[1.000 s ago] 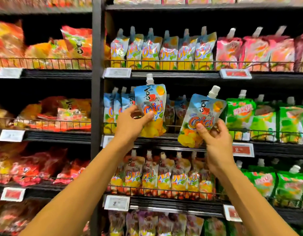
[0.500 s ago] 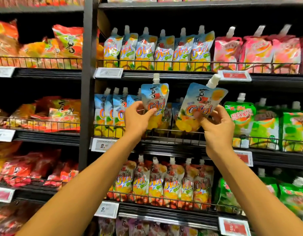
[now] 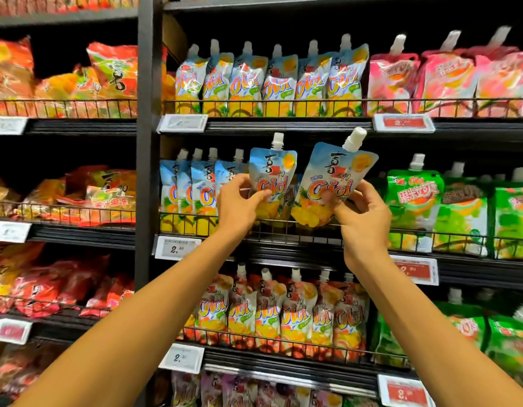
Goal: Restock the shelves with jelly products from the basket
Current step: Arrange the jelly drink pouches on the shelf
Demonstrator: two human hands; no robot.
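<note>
On the middle shelf [image 3: 283, 246], right in front of us, we are holding up two blue jelly pouches, one in each hand. Our left hand [image 3: 239, 201] pinches the left pouch [image 3: 273, 174] by its side, with the thumb on the front and the fingers behind. Our right hand [image 3: 363, 212] grips the right pouch [image 3: 333, 183] low down, with the fingers curled round its edge. The left pouch stands almost straight. The right pouch leans with its white cap toward one o'clock. The two pouches are just beside each other, and their bottoms are down at the wire rail [image 3: 460, 235] of the shelf.

At nine o'clock from our left hand stands a row of blue pouches [image 3: 189, 195] of the same kind. At three o'clock from our right hand are the green pouches [image 3: 410, 201]. We think the two pouches belong in the space between those. So this part of the job looks close to done: the pouches are at their spot, but we have not let go of them. The shelves at twelve o'clock and six o'clock look full along the front.

We cannot see the basket, so we cannot tell how many pouches are left to put away. Our hands hide the bottoms of both pouches, so we cannot tell if they sit on the shelf yet. The back of the shelf is dark, and the thumb of our right hand is blurred. The price tag [image 3: 176, 248] at seven o'clock from our left hand is too small to read fully.
</note>
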